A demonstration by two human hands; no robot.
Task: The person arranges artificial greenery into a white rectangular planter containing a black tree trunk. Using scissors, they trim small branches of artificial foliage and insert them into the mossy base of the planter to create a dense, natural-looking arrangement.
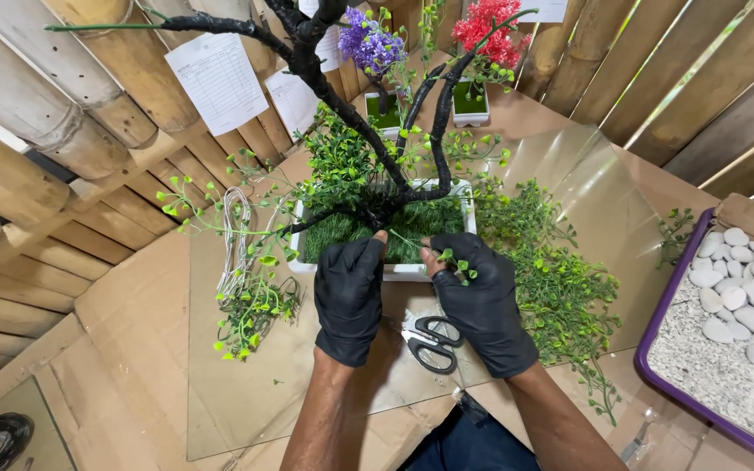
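Observation:
Both my hands wear black gloves. My left hand (349, 296) rests on the front rim of a white rectangular planter (412, 272), fingertip at the base of a black artificial tree trunk (325, 92). My right hand (480, 301) sits beside it, fingers pinched on a small green leafy sprig (457, 263). The planter holds fake green grass (429, 222), from which the branching trunk rises. Leafy green sprigs spread out from the branches.
Black-handled scissors (431, 342) lie below my hands on a clear plastic sheet (246, 392). A pile of green sprigs (551, 279) lies right of the planter. White wire loops (236, 235) lie to the left. A purple tray (647, 371) holds white pebbles at right. Two small flower pots (469, 109) stand behind.

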